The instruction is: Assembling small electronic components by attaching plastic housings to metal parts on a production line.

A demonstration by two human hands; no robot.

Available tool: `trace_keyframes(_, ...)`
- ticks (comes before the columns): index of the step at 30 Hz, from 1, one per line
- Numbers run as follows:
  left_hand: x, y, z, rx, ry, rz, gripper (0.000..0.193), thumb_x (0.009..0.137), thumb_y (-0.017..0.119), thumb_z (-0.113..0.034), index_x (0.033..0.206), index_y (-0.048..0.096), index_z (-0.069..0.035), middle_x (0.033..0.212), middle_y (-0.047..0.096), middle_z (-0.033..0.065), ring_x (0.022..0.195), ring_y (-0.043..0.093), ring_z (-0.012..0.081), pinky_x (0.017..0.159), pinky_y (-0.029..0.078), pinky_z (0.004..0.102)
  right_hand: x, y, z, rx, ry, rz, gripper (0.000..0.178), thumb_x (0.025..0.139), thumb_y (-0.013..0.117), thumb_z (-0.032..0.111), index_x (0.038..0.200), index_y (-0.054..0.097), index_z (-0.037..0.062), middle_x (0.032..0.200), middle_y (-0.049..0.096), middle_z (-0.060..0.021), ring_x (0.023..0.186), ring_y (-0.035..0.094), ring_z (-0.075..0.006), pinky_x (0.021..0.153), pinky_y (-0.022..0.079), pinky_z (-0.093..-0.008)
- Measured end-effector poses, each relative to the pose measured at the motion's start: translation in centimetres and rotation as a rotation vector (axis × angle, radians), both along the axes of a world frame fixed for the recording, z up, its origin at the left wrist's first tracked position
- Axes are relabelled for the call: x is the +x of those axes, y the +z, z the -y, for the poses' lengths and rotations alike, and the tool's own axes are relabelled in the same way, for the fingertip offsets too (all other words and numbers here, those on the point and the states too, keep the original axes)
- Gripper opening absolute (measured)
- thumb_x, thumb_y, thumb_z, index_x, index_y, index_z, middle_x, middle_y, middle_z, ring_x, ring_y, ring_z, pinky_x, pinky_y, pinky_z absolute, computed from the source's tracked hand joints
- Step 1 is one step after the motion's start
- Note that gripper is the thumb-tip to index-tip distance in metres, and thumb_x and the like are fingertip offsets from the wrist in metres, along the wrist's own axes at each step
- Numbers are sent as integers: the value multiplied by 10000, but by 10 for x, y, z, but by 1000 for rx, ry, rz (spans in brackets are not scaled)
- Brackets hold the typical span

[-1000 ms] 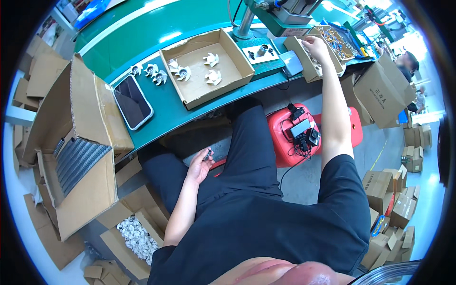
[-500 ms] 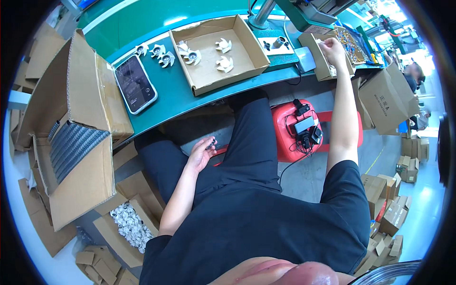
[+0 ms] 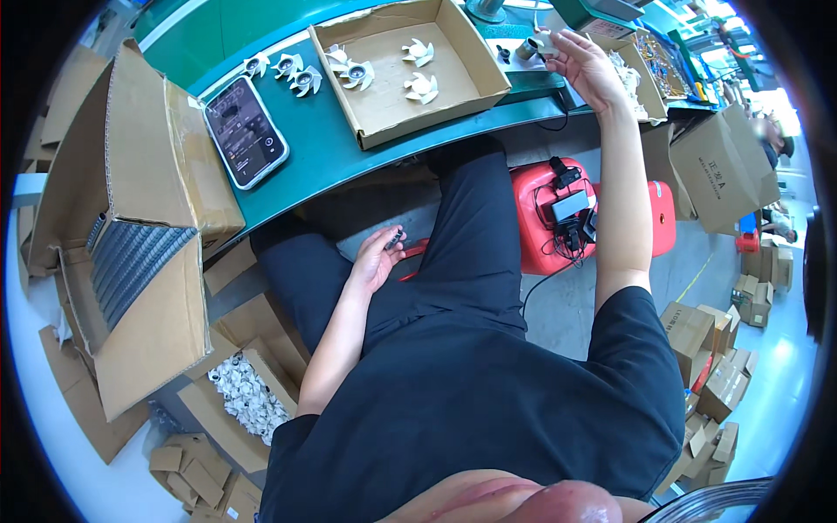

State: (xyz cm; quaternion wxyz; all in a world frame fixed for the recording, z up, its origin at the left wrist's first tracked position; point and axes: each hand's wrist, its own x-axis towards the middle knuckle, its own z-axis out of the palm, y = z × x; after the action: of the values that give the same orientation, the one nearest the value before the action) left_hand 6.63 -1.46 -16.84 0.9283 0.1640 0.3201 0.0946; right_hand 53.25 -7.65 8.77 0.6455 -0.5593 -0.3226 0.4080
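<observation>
My right hand (image 3: 586, 65) is raised over the far edge of the green table (image 3: 323, 157), its fingers closed on a small grey metal part (image 3: 534, 48). It hovers between a shallow cardboard tray (image 3: 466, 91) and a smaller tray of white parts (image 3: 635, 77). The shallow tray holds three white fan impellers (image 3: 421, 85). My left hand (image 3: 375, 260) rests on my lap below the table edge and pinches a small dark piece (image 3: 397, 237).
Three more impellers (image 3: 292, 74) and a phone (image 3: 246, 131) lie on the table's left. A large open cardboard box (image 3: 131, 235) stands at left, a box of white parts (image 3: 248, 397) on the floor, a red case with cables (image 3: 558, 218) under the table, and cartons (image 3: 719, 170) at right.
My right hand has moved left from the small tray of parts and now holds a grey metal part near the machine base. My left hand stays on my lap.
</observation>
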Motion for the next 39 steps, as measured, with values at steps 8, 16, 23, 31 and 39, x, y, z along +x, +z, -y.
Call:
trace_keyframes(8, -7, -5, -1, 12, 9, -4, 214, 1002, 626, -188, 1161, 650, -47, 1022, 690, 67, 838, 650, 123, 781, 565, 307, -15, 17, -9, -122, 39, 143, 298, 1004, 634, 186, 1227, 624, -11, 1157, 686, -85, 911, 692, -144, 847, 589, -282)
trace_keyframes(16, 0, -2, -2, 13, -12, 5, 214, 998, 633, -189, 1158, 656, -47, 1001, 692, 61, 836, 648, 119, 784, 560, 303, 34, 14, -8, -237, 110, 92, 382, 989, 662, 243, 1266, 613, -15, 1157, 672, -75, 924, 689, -123, 778, 603, -238)
trace_keyframes(23, 4, -3, 1, 27, -41, 6, 219, 993, 643, -190, 1159, 660, -48, 996, 693, 55, 824, 642, 114, 779, 560, 303, 35, 22, -10, -328, 164, 158, 404, 973, 684, 297, 1257, 630, 15, 1161, 664, -66, 923, 685, -120, 700, 594, -215)
trace_keyframes(31, 3, 0, 4, 21, -21, -28, 222, 984, 658, -177, 1153, 641, -34, 1000, 682, 66, 817, 642, 118, 757, 565, 292, 109, -51, -5, -71, -278, 237, 249, 999, 630, 224, 1116, 656, 7, 926, 663, -27, 800, 639, -100, 645, 507, -214)
trace_keyframes(39, -7, -8, -3, 45, 24, -29, 219, 992, 649, -198, 1145, 651, -41, 998, 683, 60, 808, 629, 108, 755, 554, 296, 81, -83, -24, 63, -455, 463, 217, 1000, 603, 179, 1110, 667, 3, 950, 685, -22, 811, 625, -105, 725, 493, -224)
